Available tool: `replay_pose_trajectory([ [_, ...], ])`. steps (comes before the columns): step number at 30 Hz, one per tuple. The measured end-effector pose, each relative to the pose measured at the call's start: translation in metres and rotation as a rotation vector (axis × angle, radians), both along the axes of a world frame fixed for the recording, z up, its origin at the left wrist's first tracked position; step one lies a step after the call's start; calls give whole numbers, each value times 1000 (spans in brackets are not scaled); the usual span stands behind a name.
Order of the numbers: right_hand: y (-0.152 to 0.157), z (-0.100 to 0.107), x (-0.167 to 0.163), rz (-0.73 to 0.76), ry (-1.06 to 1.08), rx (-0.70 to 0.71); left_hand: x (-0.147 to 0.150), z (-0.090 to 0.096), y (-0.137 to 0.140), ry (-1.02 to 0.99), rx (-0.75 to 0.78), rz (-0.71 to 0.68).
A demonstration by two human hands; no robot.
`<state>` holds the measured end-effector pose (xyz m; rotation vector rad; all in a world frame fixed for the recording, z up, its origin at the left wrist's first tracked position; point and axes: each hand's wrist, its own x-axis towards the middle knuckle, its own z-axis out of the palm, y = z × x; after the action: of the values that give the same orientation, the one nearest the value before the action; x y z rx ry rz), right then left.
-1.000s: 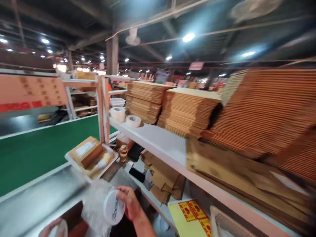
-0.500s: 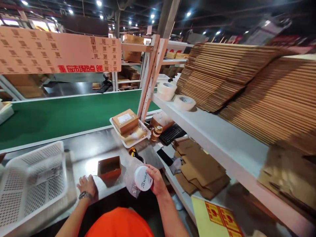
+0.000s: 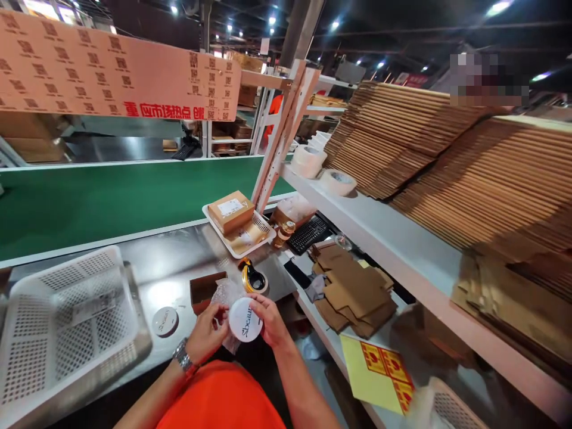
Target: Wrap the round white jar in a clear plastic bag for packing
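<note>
Both of my hands meet on a round white jar [image 3: 245,319] with dark lettering on its lid, held just over the near edge of the steel worktable [image 3: 170,271]. My right hand [image 3: 267,319] grips its right side and my left hand [image 3: 206,331], with a wristwatch, holds its left side along with crinkled clear bubble wrap [image 3: 222,294]. A second white jar [image 3: 164,321] lies on the table to the left. A small open brown carton [image 3: 203,289] stands right behind my hands.
A white perforated basket [image 3: 62,325] sits at the left. A tape dispenser [image 3: 254,279], a tray with a sealed carton [image 3: 231,211] and a green conveyor belt [image 3: 111,196] lie beyond. The shelf at right carries flat cardboard stacks [image 3: 447,161], tape rolls [image 3: 308,161] and a keyboard [image 3: 309,233].
My view swung down from the shelf to the table. My left hand left the second jar on the table and came over to the jar and bubble wrap held by my right hand.
</note>
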<state>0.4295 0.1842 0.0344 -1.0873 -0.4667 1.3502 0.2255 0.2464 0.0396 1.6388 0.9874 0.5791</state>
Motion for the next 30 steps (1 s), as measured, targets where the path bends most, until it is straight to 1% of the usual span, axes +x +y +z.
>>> replay_pose_trajectory([
  [2, 4, 2, -7, 18, -2, -13, 0, 10, 7, -55, -132, -49],
  [4, 7, 5, -12, 46, -31, -10, -6, 12, 15, -92, -220, -67],
  [9, 11, 6, -18, 68, -69, -5, -20, 9, 22, -124, -240, 92],
  [11, 13, 7, -18, 72, -61, 3, -24, 11, 21, -162, -270, 53],
  [14, 15, 7, -20, 78, -38, 21, -26, 13, 19, -200, -321, -132],
  [15, 16, 6, -22, 88, -29, 26, -26, 12, 19, -202, -339, -166],
  [17, 18, 4, -25, 126, -22, 35, -23, 8, 18, -194, -368, -147],
  [19, 20, 0, -27, 162, -29, 39, -20, 3, 19, -173, -372, -68],
  [22, 21, -5, -21, 140, -86, 14, -17, -2, 23, -140, -306, 65],
  [23, 22, -6, -17, 106, -149, 5, -17, -2, 25, -129, -266, 115],
  [25, 21, -6, -8, 12, -363, 9, -18, 1, 27, -103, -168, 198],
  [27, 21, -6, -1, -72, -592, 28, -19, 4, 29, -68, -74, 229],
  [28, 20, -7, 0, -95, -669, 32, -18, 6, 28, -39, -24, 231],
  [30, 20, -11, -1, -121, -712, 15, -15, 6, 26, 27, 112, 223],
])
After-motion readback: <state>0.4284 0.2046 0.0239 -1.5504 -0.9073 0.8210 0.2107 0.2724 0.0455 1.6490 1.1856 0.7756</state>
